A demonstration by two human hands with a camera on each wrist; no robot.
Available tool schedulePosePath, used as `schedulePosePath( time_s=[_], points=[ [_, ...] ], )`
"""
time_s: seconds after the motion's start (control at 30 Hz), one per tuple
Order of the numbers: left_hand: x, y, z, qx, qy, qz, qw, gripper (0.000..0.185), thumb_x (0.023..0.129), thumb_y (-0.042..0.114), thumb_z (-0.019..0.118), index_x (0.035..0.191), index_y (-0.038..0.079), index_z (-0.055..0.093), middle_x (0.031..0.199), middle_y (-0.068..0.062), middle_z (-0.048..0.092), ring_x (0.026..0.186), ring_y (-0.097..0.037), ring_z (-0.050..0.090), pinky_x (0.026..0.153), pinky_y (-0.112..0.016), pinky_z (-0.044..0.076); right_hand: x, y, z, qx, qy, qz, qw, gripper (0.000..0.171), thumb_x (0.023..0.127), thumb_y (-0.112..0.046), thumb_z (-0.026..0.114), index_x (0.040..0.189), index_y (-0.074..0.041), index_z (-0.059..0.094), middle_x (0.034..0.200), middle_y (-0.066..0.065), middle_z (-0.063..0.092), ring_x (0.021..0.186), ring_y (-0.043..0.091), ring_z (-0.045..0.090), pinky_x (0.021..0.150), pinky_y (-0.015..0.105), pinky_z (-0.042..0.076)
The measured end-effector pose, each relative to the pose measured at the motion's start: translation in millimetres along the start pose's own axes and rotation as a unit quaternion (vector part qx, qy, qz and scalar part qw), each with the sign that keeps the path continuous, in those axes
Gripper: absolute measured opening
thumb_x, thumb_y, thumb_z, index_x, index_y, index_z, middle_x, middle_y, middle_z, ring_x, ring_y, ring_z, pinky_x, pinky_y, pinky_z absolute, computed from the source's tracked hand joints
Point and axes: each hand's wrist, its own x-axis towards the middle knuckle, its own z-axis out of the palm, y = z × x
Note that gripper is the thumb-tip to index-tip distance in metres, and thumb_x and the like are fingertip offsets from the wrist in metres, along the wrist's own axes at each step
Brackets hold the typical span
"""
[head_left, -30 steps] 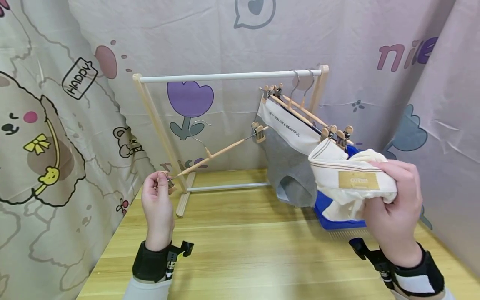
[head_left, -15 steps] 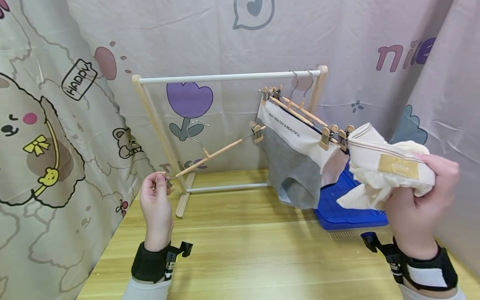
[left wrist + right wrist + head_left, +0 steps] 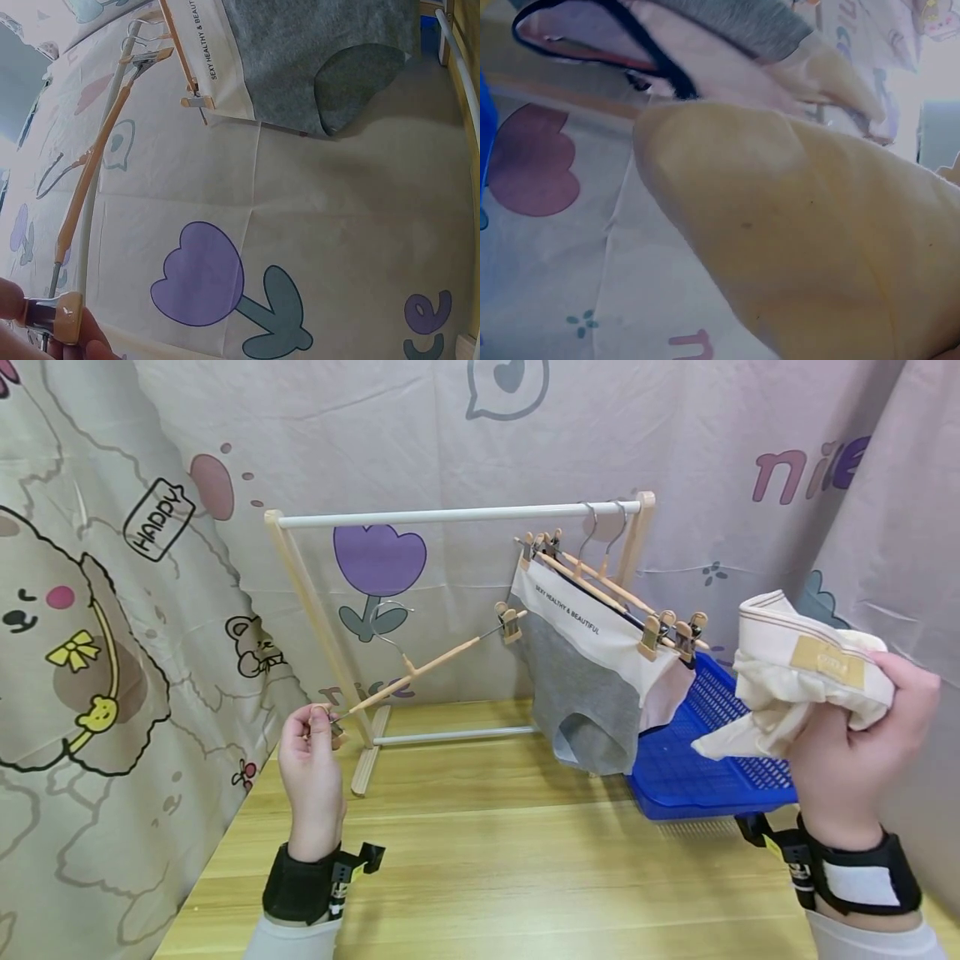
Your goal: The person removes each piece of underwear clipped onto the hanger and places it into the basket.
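In the head view my left hand (image 3: 311,768) pinches the near end of a wooden clip hanger (image 3: 420,671), right at its clip. The hanger slants up to the right, its hook upward, and its far clip (image 3: 510,623) grips no cloth. At the right my right hand (image 3: 870,752) holds up bunched cream underpants (image 3: 802,660) by the waistband, a tan label facing me. Their cloth (image 3: 795,225) fills much of the right wrist view. Between the hands, grey underpants with a white waistband (image 3: 581,681) hang clipped, a pink pair (image 3: 666,693) behind them.
A small rack with a white rail (image 3: 450,515) and wooden legs stands on the wooden table (image 3: 480,868). Two hangers with hooks hang at its right end. A blue plastic basket (image 3: 690,777) sits behind the hanging underpants. Printed curtains close in the back and sides.
My right hand has moved right and slightly up with the cream underpants, away from the hanging pairs, uncovering more of the blue basket. My left hand and its hanger have barely moved.
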Motion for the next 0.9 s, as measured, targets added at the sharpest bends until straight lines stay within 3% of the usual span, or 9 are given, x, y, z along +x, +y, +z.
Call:
schedulePosePath(
  time_s=[0.3,0.57,0.73,0.9],
  points=[
    [1.1,-1.5,1.0,-0.005,0.002,0.0,1.0,0.015,0.11,0.019,0.048,0.107,0.008,0.058,0.102,0.002,0.056,0.092,-0.01,0.052,0.081,-0.018,0.045,9,14,4,-0.109,-0.04,0.027,0.993,0.032,0.096,-0.004,0.05,0.12,0.017,0.056,0.11,-0.028,0.045,0.109,-0.009,0.042,0.097,0.019,0.029],
    [2.0,-1.5,-0.8,-0.009,0.005,0.001,1.0,0.015,0.11,0.02,0.048,0.107,0.008,0.057,0.102,0.002,0.056,0.093,-0.009,0.052,0.082,-0.018,0.046,11,54,3,-0.154,-0.078,0.062,0.983,0.033,0.096,-0.003,0.053,0.126,0.009,0.06,0.104,-0.033,0.041,0.101,-0.012,0.036,0.092,0.019,0.027],
    [2.4,-1.4,-0.1,-0.011,0.005,0.001,0.9999,0.015,0.11,0.02,0.048,0.107,0.009,0.057,0.102,0.002,0.056,0.094,-0.01,0.052,0.082,-0.018,0.046,10,68,2,-0.181,-0.114,0.072,0.974,0.031,0.097,-0.006,0.055,0.125,0.006,0.062,0.103,-0.037,0.038,0.096,-0.015,0.032,0.087,0.018,0.023],
    [3.0,-1.8,1.2,-0.022,0.006,0.002,0.9997,0.013,0.11,0.018,0.048,0.105,0.01,0.057,0.1,0.003,0.056,0.093,-0.01,0.051,0.082,-0.018,0.046,6,75,2,-0.223,-0.152,0.108,0.957,0.031,0.099,-0.009,0.057,0.127,0.003,0.062,0.1,-0.036,0.031,0.097,-0.017,0.028,0.086,0.019,0.024]
  ],
)
